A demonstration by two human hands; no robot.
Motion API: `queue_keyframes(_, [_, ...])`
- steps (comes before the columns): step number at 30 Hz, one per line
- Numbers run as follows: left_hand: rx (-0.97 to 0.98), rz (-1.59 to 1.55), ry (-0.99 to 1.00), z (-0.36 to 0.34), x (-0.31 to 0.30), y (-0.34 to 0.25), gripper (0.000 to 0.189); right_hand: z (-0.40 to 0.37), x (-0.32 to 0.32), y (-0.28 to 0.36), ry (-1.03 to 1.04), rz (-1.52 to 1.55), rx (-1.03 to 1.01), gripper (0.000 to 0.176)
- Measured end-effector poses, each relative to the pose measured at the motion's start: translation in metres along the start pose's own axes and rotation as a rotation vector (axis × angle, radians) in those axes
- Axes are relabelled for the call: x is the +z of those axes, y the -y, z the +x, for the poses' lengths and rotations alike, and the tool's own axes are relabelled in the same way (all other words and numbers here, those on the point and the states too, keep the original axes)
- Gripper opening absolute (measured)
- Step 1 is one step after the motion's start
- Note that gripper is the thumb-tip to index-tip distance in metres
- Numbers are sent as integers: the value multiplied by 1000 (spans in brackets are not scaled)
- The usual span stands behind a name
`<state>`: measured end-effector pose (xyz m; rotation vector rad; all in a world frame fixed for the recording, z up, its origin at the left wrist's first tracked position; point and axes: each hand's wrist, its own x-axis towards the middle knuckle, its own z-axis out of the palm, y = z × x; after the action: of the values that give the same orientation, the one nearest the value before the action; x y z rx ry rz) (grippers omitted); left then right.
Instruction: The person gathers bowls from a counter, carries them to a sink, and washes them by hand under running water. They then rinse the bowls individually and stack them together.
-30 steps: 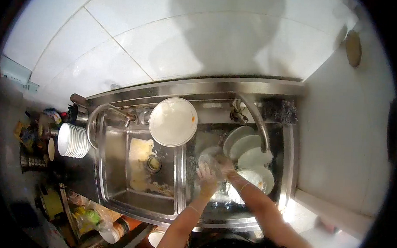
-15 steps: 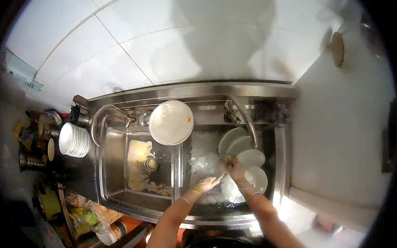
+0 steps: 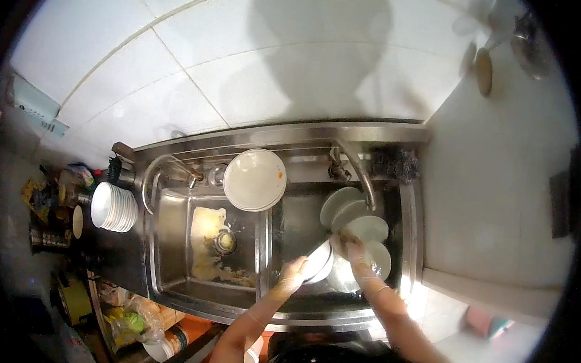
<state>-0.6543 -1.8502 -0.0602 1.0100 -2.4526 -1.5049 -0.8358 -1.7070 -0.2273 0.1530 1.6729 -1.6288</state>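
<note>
Over the right basin, my left hand (image 3: pixel 292 274), in a thin see-through glove, grips the edge of a white plate (image 3: pixel 319 262) held tilted, nearly edge-on. My right hand (image 3: pixel 357 251) is beside the plate's upper right edge with its fingers curled. Something brownish shows at those fingers, too blurred to name. Several white plates (image 3: pixel 373 228) lie overlapped at the right side of this basin, behind and beside my right hand. Part of another white dish (image 3: pixel 343 278) shows below it.
A stack of white plates (image 3: pixel 255 177) rests at the back over the divider. Food scraps (image 3: pixel 206 242) lie around the left basin's drain. Two curved faucets (image 3: pixel 361 174) rise at the back. Stacked white bowls (image 3: pixel 113 207) stand on the left counter, and a dark scrubber (image 3: pixel 396 165) sits back right.
The plate in my left hand has come up out of the water, showing more of its white face. The foamy patch in the right basin has faded. The view has shifted slightly.
</note>
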Motion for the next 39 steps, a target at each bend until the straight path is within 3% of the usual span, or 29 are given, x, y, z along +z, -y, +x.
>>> queue_keyframes(1, [-25, -63, -62, -2, -9, -11, 26, -9, -1, 11, -25, -38, -2, 29])
queue_keyframes(4, [-221, -763, -21, -4, -51, -53, 21, -35, 1, 34, -116, -180, -39, 31])
queue_keyframes(6, [-306, -915, 10, -1, -87, -90, 16, -34, -4, 23, -210, -311, -112, 31])
queue_keyframes(8, [-230, -885, 109, -5, -130, -147, 20, -39, -12, 30, -79, -383, 18, 31])
queue_keyframes(10, [-60, -815, 147, -6, -158, -170, 23, -62, -7, 56, -8, -335, 127, 31])
queue_keyframes(12, [156, -400, 50, -1, -177, -188, 21, -89, 9, 91, 2, -164, 214, 31])
queue_keyframes(13, [237, -156, -66, 2, -184, -202, 20, -80, 3, 74, 16, -127, 185, 29])
queue_keyframes(15, [465, 227, -193, 23, -187, -181, 19, -52, -18, 21, 44, -54, 129, 24])
queue_keyframes(16, [599, 382, -261, 38, -184, -159, 17, -58, -10, 27, 47, 38, 96, 24])
queue_keyframes(18, [605, 656, -275, 64, -186, -131, 17, -83, 18, 54, 51, 220, 31, 26])
queue_keyframes(19, [606, 793, -279, 74, -187, -119, 17, -91, 17, 56, -143, -568, -199, 31])
queue_keyframes(22, [693, 908, -333, 96, -184, -89, 21, -137, 54, 101, -8, -806, -283, 27])
queue_keyframes(24, [546, 980, -229, 102, -180, -75, 27, -144, 65, 99, 210, -1256, -203, 24])
queue_keyframes(25, [503, 1001, -195, 103, -178, -72, 28, -139, 62, 76, 316, -1266, -409, 24])
queue_keyframes(28, [525, 963, -200, 105, -171, -70, 30, -122, 63, 28, 378, -1354, -400, 26])
queue_keyframes(29, [553, 936, -217, 103, -170, -69, 31, -119, 65, 12, 280, -1390, -431, 23])
queue_keyframes(32, [608, 726, -346, 68, -132, -76, 38, -114, 70, 16, 287, -1203, -262, 23])
queue_keyframes(34, [374, 180, -191, 21, -88, -83, 49, -102, 78, 4, 196, -1354, -303, 27])
queue_keyframes(36, [66, -143, -211, -9, -17, -22, 55, -93, 81, -8, 154, -1366, -187, 36])
queue_keyframes(37, [-45, 43, -307, -22, 23, 23, 58, -89, 85, -11, 53, -1160, -80, 38])
queue_keyframes(39, [-381, -89, -345, -29, 64, 76, 58, -83, 93, 6, -42, -1068, 21, 39])
